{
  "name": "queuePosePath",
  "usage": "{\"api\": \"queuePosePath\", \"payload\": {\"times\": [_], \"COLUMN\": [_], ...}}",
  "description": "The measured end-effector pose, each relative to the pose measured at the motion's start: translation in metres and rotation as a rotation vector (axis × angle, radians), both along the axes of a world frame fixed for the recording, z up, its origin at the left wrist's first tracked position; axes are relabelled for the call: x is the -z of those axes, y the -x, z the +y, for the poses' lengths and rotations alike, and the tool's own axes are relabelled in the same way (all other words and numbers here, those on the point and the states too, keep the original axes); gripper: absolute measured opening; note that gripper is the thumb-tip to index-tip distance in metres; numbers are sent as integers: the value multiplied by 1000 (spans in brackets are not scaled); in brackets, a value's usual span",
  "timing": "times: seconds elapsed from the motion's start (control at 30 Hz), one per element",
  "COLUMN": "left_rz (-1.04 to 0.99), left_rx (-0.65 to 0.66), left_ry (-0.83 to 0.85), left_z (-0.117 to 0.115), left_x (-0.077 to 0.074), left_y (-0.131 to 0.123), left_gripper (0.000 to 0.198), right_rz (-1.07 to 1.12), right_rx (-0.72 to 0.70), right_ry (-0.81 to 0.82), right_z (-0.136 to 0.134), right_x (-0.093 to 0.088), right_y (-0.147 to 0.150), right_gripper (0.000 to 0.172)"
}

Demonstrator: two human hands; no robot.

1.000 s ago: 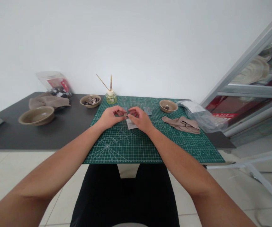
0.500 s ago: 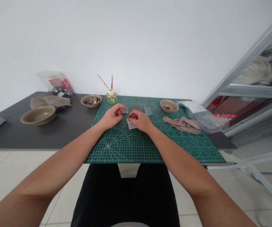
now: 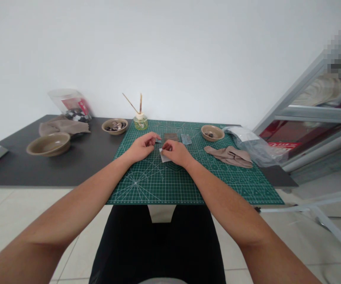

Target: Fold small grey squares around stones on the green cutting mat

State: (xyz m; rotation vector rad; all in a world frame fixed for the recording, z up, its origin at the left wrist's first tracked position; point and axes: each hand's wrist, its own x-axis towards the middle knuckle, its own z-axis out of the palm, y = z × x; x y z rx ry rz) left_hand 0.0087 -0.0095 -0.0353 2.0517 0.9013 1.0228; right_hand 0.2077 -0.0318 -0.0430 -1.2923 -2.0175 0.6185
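Note:
My right hand point(image 3: 177, 152) bends over a small pale square sheet point(image 3: 163, 158) on the green cutting mat, thumb and fingertips closed on its upper part. Whether it is paper or cloth I cannot tell. To its left, my left hand point(image 3: 143, 146) has bent fingers apart from the thumb, and nothing shows in its grip. A small blue-grey square point(image 3: 158, 141) peeks out by the left fingertips. Just beyond the right hand lie a brown square block point(image 3: 171, 137) and a bluish translucent piece point(image 3: 186, 139).
The cutting mat point(image 3: 147, 185) covers much of the dark table. Around it are a bowl of dark pieces point(image 3: 115, 126), a reed diffuser point(image 3: 141, 121), a smaller-filled bowl point(image 3: 212, 133), a brown cloth point(image 3: 229, 156), a plastic bag point(image 3: 252, 148) and a large bowl point(image 3: 48, 144).
My left fingers have shifted slightly down, covering more of the blue-grey square. The right hand has barely moved and still pinches the pale sheet.

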Motion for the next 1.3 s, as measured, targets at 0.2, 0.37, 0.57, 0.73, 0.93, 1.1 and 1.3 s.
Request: {"api": "queuePosePath", "payload": {"times": [0.2,0.37,0.57,0.73,0.93,1.1,1.3], "left_rz": [28,30,40,48,316,583,781], "left_rx": [2,27,17,14,-66,-22,-8], "left_ry": [-2,8,17,5,-204,-261,-242], "left_z": [0,-1,-2,2,2,-5,-8], "left_x": [0,0,-1,4,2,-7,-10], "left_y": [0,0,0,2,2,-2,-5], "left_gripper": [42,40,37,36,29,24,29], "right_rz": [-41,-62,-51,-56,-94,-141,-139], "right_rx": [-47,-76,-77,-60,-52,-27,26], "right_ry": [-44,-52,-42,-25,-14,-12,28], "right_z": [-1,-2,-1,-2,-4,-4,-2], "right_x": [-1,0,0,-2,-6,-6,-5], "right_y": [-2,-2,-2,-3,-3,-5,-6], "right_gripper": [14,13,11,12,15,15,15]}}
